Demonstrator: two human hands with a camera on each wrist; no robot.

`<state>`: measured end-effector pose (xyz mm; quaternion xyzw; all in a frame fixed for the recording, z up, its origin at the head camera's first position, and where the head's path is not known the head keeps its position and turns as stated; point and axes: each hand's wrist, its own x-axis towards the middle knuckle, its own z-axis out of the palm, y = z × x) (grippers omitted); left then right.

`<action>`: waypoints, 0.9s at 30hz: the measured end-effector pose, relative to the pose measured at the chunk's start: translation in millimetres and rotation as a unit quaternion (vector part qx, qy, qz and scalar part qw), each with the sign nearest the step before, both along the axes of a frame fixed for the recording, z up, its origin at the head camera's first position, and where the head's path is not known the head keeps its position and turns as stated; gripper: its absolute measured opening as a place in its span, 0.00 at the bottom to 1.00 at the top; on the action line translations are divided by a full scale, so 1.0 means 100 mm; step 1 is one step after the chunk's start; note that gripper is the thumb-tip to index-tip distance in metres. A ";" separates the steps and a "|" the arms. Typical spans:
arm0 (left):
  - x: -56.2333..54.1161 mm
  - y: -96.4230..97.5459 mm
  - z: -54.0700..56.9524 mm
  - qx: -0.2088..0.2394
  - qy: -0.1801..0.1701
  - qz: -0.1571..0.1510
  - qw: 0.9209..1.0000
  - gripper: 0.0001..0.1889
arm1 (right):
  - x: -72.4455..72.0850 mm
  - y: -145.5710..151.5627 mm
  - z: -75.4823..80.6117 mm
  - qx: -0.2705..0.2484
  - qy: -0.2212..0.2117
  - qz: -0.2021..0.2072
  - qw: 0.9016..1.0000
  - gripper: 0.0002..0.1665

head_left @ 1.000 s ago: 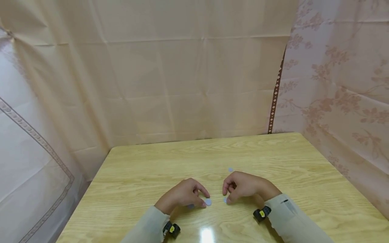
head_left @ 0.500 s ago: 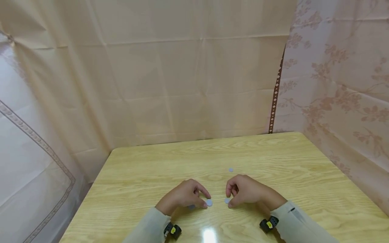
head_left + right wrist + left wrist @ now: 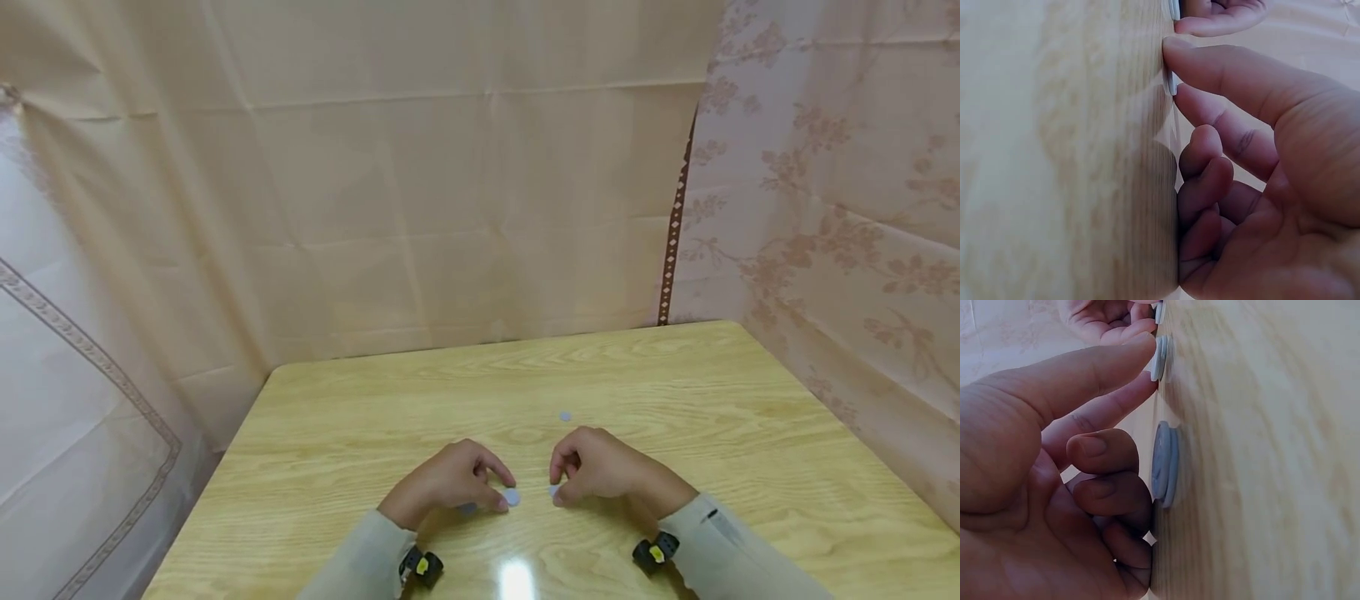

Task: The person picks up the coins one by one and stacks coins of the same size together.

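My left hand (image 3: pixel 453 479) is low over the table, thumb and index finger at the edges of a small round pale-blue disc (image 3: pixel 512 497). In the left wrist view that disc (image 3: pixel 1159 359) looks like two thin layers. Under the left palm lies a similar two-layered blue-grey disc (image 3: pixel 1165 464), mostly covered in the head view. Facing it, my right hand (image 3: pixel 603 467) pinches another pale disc (image 3: pixel 553 491) between thumb and index finger. Part of this disc (image 3: pixel 1171 83) is hidden behind the thumb. The other fingers of both hands are curled in.
One more small disc (image 3: pixel 566 416) lies beyond the right hand on the wood-grain table (image 3: pixel 360 408). A beige curtain (image 3: pixel 450 208) hangs behind the table. Floral cloth (image 3: pixel 840 208) hangs at the right. Each wrist carries a small black device (image 3: pixel 656 552).
My right hand shifted slightly right, then slightly back left, its thumb coming closer over its disc. The left hand and the far disc stay in place; the head view shifts a little.
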<state>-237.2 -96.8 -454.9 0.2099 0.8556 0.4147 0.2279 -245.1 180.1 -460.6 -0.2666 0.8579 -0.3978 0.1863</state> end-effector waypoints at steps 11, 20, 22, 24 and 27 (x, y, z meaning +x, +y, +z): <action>-0.04 0.06 0.04 0.003 0.046 -0.006 0.999 0.14 | -0.01 -0.02 0.01 -0.002 -0.010 0.001 1.000 0.09; -0.21 0.33 0.13 -0.022 0.063 0.009 0.998 0.08 | -0.01 0.01 0.01 0.000 -0.011 -0.001 1.000 0.10; -0.26 0.41 0.16 -0.038 0.062 0.012 0.997 0.08 | -0.01 0.01 0.01 -0.001 -0.014 -0.003 1.000 0.11; -0.31 0.47 0.18 -0.053 0.064 0.014 0.996 0.08 | -0.02 0.01 0.01 -0.002 -0.018 -0.004 1.000 0.11; -0.38 0.56 0.19 -0.085 0.084 0.012 0.993 0.11 | -0.02 0.01 0.01 -0.004 -0.022 -0.004 1.000 0.10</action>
